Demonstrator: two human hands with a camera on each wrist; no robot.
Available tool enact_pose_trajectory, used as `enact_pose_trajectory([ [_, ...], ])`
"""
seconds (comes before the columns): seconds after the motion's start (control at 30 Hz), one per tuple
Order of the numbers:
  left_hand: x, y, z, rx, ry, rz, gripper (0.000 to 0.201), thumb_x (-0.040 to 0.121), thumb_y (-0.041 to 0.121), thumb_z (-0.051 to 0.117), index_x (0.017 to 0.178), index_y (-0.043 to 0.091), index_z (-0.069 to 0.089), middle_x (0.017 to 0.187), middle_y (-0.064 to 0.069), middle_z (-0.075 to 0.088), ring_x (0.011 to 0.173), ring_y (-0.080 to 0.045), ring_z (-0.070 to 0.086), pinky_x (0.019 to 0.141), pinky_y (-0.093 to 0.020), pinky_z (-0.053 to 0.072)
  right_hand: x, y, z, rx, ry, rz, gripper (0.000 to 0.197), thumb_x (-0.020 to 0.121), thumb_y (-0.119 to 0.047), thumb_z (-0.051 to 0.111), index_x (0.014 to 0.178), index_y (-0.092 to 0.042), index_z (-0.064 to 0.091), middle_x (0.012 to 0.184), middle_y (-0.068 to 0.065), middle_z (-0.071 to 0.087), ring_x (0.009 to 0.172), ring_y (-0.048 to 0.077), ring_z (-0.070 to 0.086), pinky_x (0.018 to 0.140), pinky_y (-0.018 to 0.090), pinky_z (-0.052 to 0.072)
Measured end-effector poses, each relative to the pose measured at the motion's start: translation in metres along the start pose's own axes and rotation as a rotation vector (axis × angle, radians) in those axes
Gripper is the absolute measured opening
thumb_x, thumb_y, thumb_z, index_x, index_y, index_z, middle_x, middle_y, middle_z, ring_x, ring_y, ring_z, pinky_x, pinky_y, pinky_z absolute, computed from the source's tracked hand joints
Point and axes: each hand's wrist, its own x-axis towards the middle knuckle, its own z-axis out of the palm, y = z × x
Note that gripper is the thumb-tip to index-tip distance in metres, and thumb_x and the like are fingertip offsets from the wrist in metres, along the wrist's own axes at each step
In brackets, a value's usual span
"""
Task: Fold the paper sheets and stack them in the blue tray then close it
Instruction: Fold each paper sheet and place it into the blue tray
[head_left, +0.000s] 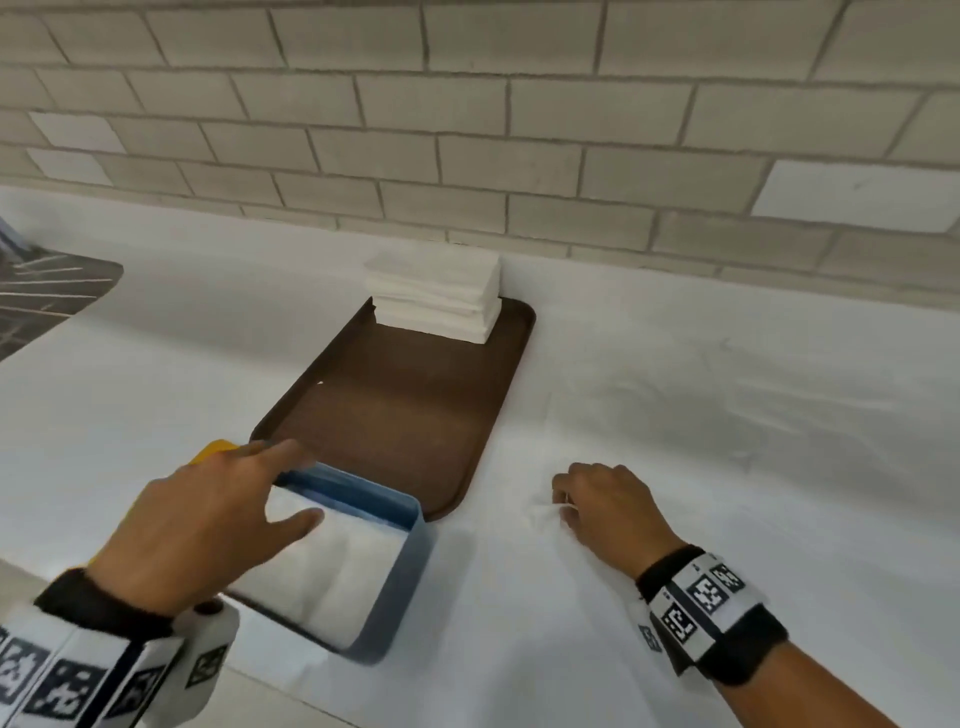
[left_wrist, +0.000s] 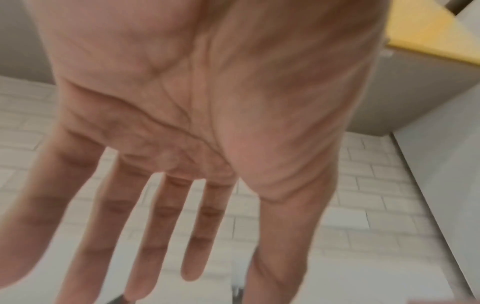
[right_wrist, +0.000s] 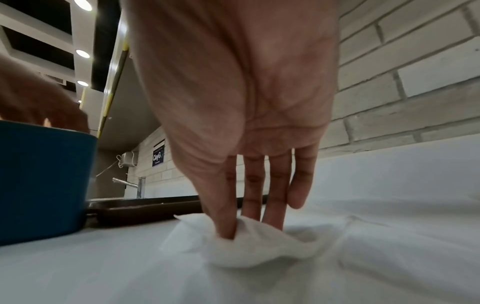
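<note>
Right hand (head_left: 610, 512) has thumb and fingers pinched on a sheet (right_wrist: 241, 244) lying on the counter, just right of the blue tray (head_left: 400, 577), while the left hand (head_left: 208, 525) hovers over the tray, fingers spread, holding nothing.

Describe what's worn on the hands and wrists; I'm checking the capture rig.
Both hands, left hand and right hand, are bare: no gloves or sleeves. Each wrist carries a black band and a white cuff printed with square black-and-white markers.
</note>
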Motion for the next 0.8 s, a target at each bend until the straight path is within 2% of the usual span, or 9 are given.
enact_pose_trajectory([
  [0.1,-0.008,0.028,-0.02,-0.128,0.128,0.097,0.038,0.078,0.053,0.076,0.109,0.045,0.055,0.084,0.025,0.054,0.062,-0.007,0.057,0.049,-0.025,0.047,-0.015,0.007,-0.019,0.248,0.08,-0.012,0.016,0.099,-0.028,0.049,0.102,-0.024,0.064,0.097,-0.008,0.062,0.089,0.013,0.059,0.074,0.027,0.041],
  [0.17,-0.008,0.062,-0.027,-0.217,0.142,0.208,0.035,0.081,0.053,0.072,0.113,0.045,0.06,0.096,0.028,0.06,0.075,0.0,0.06,0.059,-0.02,0.05,-0.029,0.018,-0.04,0.513,0.144,0.018,0.014,0.1,-0.03,0.049,0.097,-0.025,0.062,0.088,-0.012,0.061,0.081,0.006,0.057,0.071,0.024,0.045],
  [0.27,0.004,0.129,-0.021,-0.394,0.108,0.349,0.051,0.083,0.057,0.064,0.131,0.041,0.056,0.125,0.027,0.054,0.107,0.004,0.057,0.086,-0.016,0.047,-0.054,0.042,-0.075,0.872,0.143,0.098,0.018,0.101,-0.025,0.047,0.085,-0.023,0.056,0.07,-0.012,0.052,0.061,0.004,0.044,0.059,0.02,0.035],
  [0.33,0.017,0.18,-0.013,-0.491,0.086,0.441,0.066,0.081,0.063,0.067,0.14,0.039,0.049,0.135,0.028,0.045,0.119,0.009,0.048,0.097,-0.006,0.036,-0.075,0.062,-0.097,1.015,0.087,0.117,0.021,0.1,-0.021,0.045,0.08,-0.019,0.051,0.07,-0.007,0.045,0.064,0.008,0.04,0.064,0.024,0.03],
  [0.4,0.03,0.227,-0.001,-0.627,-0.016,0.498,0.07,0.079,0.063,0.074,0.14,0.036,0.051,0.137,0.027,0.051,0.123,0.011,0.048,0.102,-0.004,0.034,-0.093,0.081,-0.11,1.139,0.032,0.104,0.021,0.1,-0.021,0.046,0.08,-0.018,0.054,0.074,-0.006,0.05,0.071,0.01,0.047,0.071,0.028,0.035],
  [0.5,0.042,0.286,0.015,-1.054,-0.37,0.427,0.035,0.09,0.039,0.074,0.121,0.023,0.071,0.115,0.011,0.075,0.106,-0.004,0.07,0.093,-0.026,0.054,-0.114,0.11,-0.112,1.283,0.053,0.2,0.024,0.099,-0.037,0.049,0.093,-0.019,0.064,0.089,-0.005,0.066,0.084,0.012,0.063,0.08,0.03,0.045],
  [0.6,0.04,0.324,0.036,-1.424,-0.432,0.226,0.022,0.095,0.026,0.068,0.111,0.013,0.076,0.107,-0.004,0.079,0.103,-0.026,0.075,0.085,-0.038,0.058,-0.131,0.137,-0.104,1.516,0.168,0.335,0.047,0.087,-0.061,0.052,0.115,-0.026,0.065,0.11,-0.006,0.072,0.1,0.013,0.069,0.089,0.034,0.053],
  [0.7,0.032,0.353,0.05,-1.611,-0.416,0.095,0.024,0.093,0.019,0.069,0.114,0.008,0.075,0.108,-0.009,0.079,0.102,-0.027,0.075,0.082,-0.036,0.062,-0.151,0.153,-0.088,1.525,0.297,0.405,0.038,0.081,-0.036,0.074,0.113,-0.016,0.068,0.109,0.003,0.074,0.099,0.02,0.072,0.092,0.044,0.055],
  [0.8,0.028,0.369,0.058,-1.615,-0.373,0.064,0.025,0.088,0.017,0.075,0.112,0.008,0.075,0.105,-0.01,0.079,0.098,-0.026,0.077,0.083,-0.04,0.062,-0.165,0.161,-0.07,1.522,0.381,0.426,0.031,0.082,-0.012,0.077,0.112,-0.009,0.07,0.107,0.004,0.075,0.099,0.023,0.072,0.093,0.048,0.055],
])
